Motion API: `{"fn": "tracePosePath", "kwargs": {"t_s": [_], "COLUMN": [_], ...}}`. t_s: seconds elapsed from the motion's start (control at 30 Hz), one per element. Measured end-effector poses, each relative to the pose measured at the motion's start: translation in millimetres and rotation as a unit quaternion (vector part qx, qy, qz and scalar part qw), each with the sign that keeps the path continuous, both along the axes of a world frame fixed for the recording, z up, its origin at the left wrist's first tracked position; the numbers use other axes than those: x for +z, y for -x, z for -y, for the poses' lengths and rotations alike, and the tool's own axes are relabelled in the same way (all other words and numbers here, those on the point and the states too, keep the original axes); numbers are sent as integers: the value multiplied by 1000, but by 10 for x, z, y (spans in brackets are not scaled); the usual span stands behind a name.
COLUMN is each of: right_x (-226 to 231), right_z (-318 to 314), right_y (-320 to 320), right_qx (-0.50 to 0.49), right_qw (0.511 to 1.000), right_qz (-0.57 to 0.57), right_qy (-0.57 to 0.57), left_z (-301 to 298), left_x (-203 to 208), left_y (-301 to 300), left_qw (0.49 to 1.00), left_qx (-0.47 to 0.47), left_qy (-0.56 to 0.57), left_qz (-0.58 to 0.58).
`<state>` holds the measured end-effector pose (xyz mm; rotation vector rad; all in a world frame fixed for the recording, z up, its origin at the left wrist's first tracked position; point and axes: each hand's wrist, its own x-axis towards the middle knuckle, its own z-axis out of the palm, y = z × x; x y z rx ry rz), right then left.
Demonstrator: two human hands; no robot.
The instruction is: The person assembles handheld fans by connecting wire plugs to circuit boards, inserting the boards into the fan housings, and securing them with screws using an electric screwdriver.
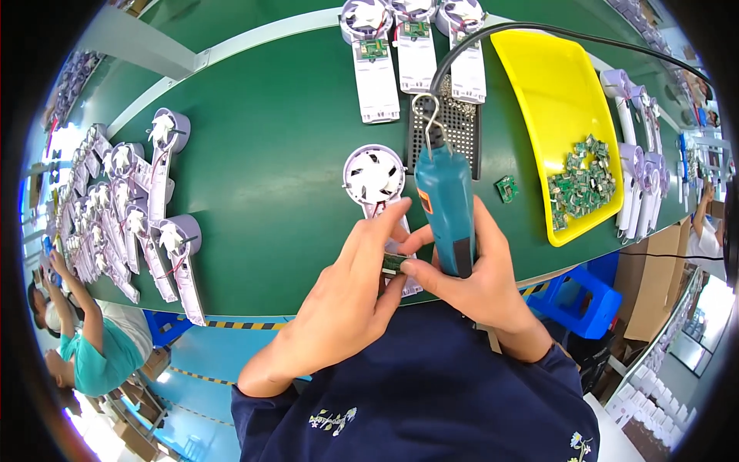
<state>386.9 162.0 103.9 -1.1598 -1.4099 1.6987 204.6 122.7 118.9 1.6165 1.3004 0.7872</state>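
In front of me on the green table lies a handheld fan (375, 175), its white blades facing up in a pale purple ring and its handle running toward me. My left hand (327, 296) is closed over that handle, pinching a small green circuit board (393, 265) between thumb and fingers. My right hand (493, 289) holds a teal electric screwdriver (446, 200) in its palm, while its thumb and a fingertip reach the same board. The screwdriver's lower end and much of the handle are hidden. A metal hook and black cable rise from the screwdriver's far end.
Three fan halves with boards (375, 73) lie at the far side beside a black perforated screw tray (462, 127). A yellow bin (539, 100) holds several green boards; one loose board (506, 189) lies beside it. More fans (181, 239) crowd the left. Co-workers sit at left.
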Motion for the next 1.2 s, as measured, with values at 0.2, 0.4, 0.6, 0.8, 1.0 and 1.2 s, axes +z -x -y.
{"fn": "tracePosePath", "kwargs": {"t_s": [0.2,0.4,0.6,0.8,1.0,1.2], "right_x": [122,151,142,109,83,13], "right_z": [-13,-35,2,45,51,117], "right_y": [45,85,94,89,36,-16], "right_qx": [-36,-54,-3,-31,3,-6], "right_qw": [999,995,999,996,989,982], "right_qz": [5,-18,-50,-71,-131,-158], "right_qy": [6,76,9,40,70,102], "left_z": [94,104,119,175,100,60], "left_x": [-172,-293,-393,-316,-388,-335], "left_y": [102,131,151,177,211,176], "left_qw": [987,975,957,877,897,935], "left_qx": [87,118,158,131,31,37], "left_qy": [-104,-129,-108,52,-28,-113], "left_qz": [88,134,216,460,440,333]}}
